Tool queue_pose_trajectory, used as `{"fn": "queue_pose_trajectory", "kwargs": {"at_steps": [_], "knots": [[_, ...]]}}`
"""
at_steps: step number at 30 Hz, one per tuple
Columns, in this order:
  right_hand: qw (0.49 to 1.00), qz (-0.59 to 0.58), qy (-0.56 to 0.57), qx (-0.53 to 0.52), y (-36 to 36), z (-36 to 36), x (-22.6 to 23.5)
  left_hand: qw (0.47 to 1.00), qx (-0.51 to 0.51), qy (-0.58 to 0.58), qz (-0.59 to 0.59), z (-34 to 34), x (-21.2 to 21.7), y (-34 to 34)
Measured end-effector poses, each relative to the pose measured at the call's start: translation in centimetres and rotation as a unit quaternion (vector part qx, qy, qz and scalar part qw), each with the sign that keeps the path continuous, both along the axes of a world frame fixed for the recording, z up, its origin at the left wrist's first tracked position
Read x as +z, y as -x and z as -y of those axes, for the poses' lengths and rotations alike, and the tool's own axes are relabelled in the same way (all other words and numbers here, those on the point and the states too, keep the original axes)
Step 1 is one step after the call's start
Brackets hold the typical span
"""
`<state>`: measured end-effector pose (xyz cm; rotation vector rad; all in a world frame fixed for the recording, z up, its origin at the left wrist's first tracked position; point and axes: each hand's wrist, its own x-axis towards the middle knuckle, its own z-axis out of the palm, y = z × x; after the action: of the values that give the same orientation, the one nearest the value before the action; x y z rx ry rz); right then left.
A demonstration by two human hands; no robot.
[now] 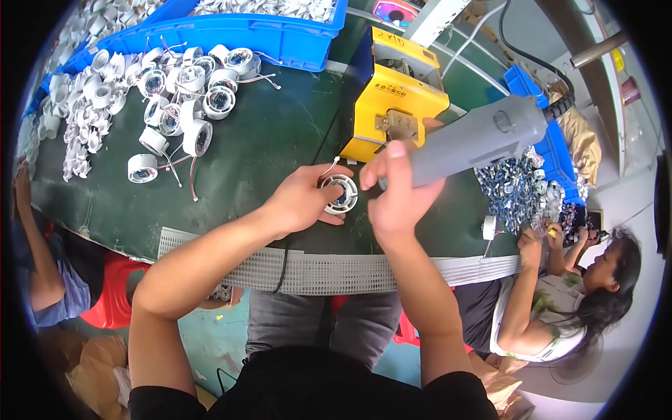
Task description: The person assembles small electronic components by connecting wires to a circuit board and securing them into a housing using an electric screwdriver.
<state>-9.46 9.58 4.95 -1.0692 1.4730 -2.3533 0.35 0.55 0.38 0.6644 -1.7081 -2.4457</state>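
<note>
My left hand holds a round white part with a dark centre and thin wires flat on the dark green table. My right hand grips a grey power screwdriver, its tip end hidden behind my fingers just right of the part. A black cord runs up from the tool's back end.
A pile of like white round parts with wires lies at the far left. Blue bins stand behind it. A yellow machine sits just beyond my hands. Another person works at the right; an arm shows at the left. A perforated grey strip lines the table's near edge.
</note>
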Motion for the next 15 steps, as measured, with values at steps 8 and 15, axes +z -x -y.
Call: {"fn": "queue_pose_trajectory", "kwargs": {"at_steps": [8,15], "knots": [[0.999,-0.043,0.014,0.029,-0.7,0.5,-1.3,1.000,0.009,0.011,-0.005,-0.1,-0.5,0.2],[0.997,-0.059,0.004,0.044,-0.5,0.5,-1.6,1.000,0.008,0.014,0.005,0.0,-0.6,0.2]]}}
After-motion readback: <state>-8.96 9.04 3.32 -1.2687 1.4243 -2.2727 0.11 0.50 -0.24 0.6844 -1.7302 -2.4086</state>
